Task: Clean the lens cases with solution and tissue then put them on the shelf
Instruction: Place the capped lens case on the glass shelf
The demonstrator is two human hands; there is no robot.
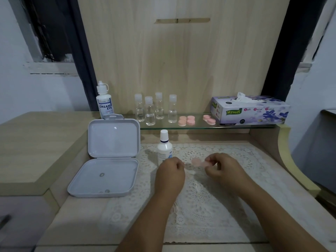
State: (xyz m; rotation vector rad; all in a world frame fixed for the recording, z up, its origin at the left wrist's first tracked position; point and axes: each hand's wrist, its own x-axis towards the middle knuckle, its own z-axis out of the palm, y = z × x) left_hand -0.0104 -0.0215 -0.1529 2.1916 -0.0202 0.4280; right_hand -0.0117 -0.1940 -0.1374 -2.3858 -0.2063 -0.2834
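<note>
Right hand [221, 167] pinches 1 pink lens case [199, 162]; left hand [171, 169] clenched, contents indeterminate. Risk: solution bottle [164, 149], just beside left knuckles, could topple.

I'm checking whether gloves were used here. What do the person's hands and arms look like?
No gloves: the left hand and right hand are bare, and so are both forearms all the way to the frame's bottom edge. No sleeves, rings, watch or bracelets show. The fingers are uncovered.
</note>
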